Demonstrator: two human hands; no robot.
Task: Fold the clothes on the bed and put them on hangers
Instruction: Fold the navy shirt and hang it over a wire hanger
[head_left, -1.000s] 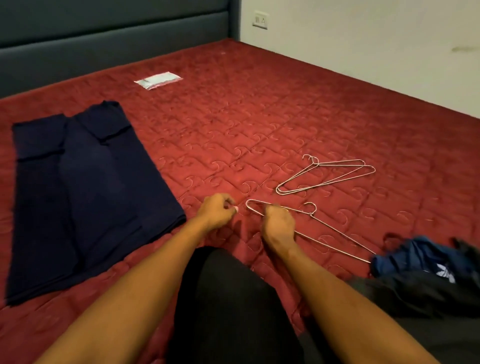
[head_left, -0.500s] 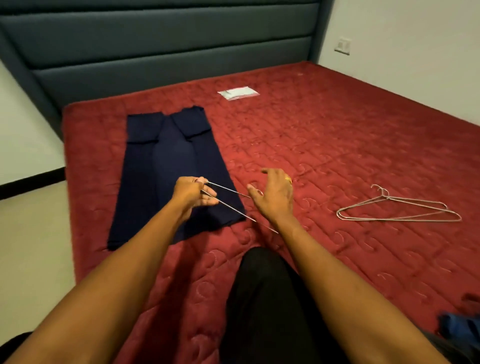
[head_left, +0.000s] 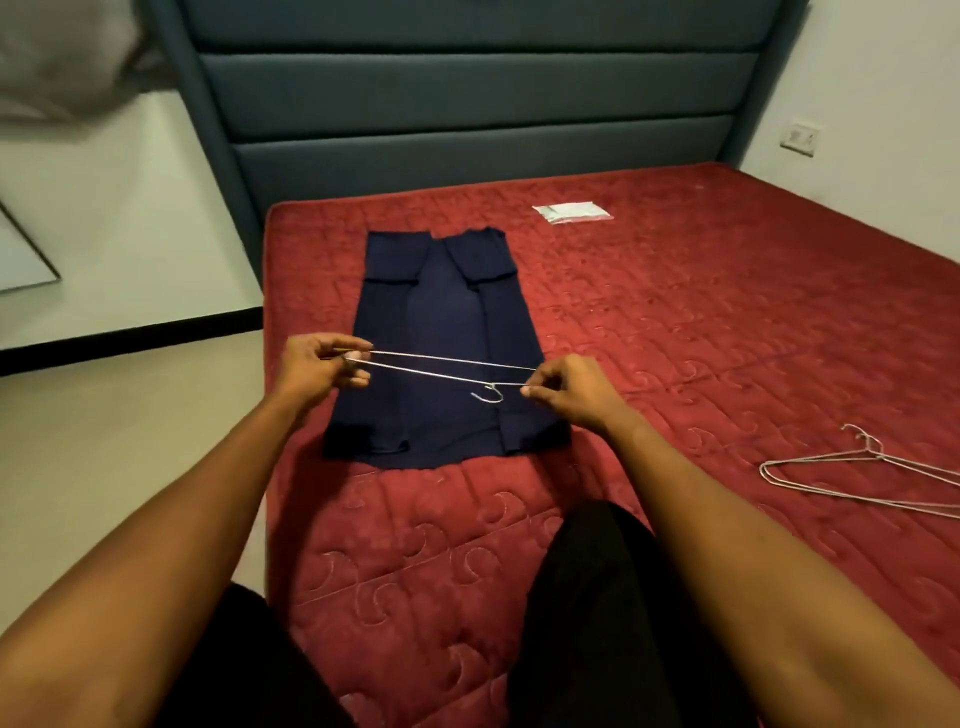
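A dark navy garment (head_left: 441, 312) lies folded flat in a long strip on the red bed (head_left: 701, 322). Above its lower half I hold a thin wire hanger (head_left: 441, 366) level, its hook hanging down toward me. My left hand (head_left: 319, 369) grips the hanger's left corner. My right hand (head_left: 566, 389) pinches its right end. More wire hangers (head_left: 852, 473) lie on the bed at the right.
A small clear packet (head_left: 571, 212) lies near the head of the bed. The grey-blue padded headboard (head_left: 467, 93) stands behind. The bed's left edge drops to a pale floor (head_left: 130, 415). My dark-trousered legs (head_left: 587, 597) rest on the bed in front.
Both hands lifted the wire hanger off the bed at the right and carried it left over the navy garment. It is now stretched level between them.
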